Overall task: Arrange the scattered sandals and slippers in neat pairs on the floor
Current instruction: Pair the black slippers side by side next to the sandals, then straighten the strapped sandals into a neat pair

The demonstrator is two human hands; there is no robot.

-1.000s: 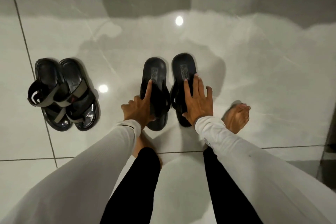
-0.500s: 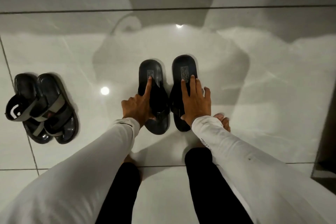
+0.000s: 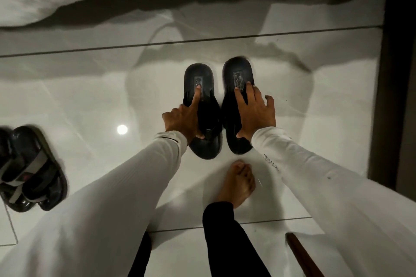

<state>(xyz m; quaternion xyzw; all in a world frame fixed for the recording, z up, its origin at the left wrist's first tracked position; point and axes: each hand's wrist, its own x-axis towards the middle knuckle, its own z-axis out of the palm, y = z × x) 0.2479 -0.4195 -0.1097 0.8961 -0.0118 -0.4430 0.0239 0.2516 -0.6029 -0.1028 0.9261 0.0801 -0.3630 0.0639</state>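
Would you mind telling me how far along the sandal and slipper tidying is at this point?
Done: the strapped sandals sit side by side at the left edge, untouched. In hand: the left hand presses on the left black slipper and the right hand on the right black slipper, which lie parallel on the tiled floor, the right one slightly further forward. Left: evening their ends and letting go. No other loose footwear shows.
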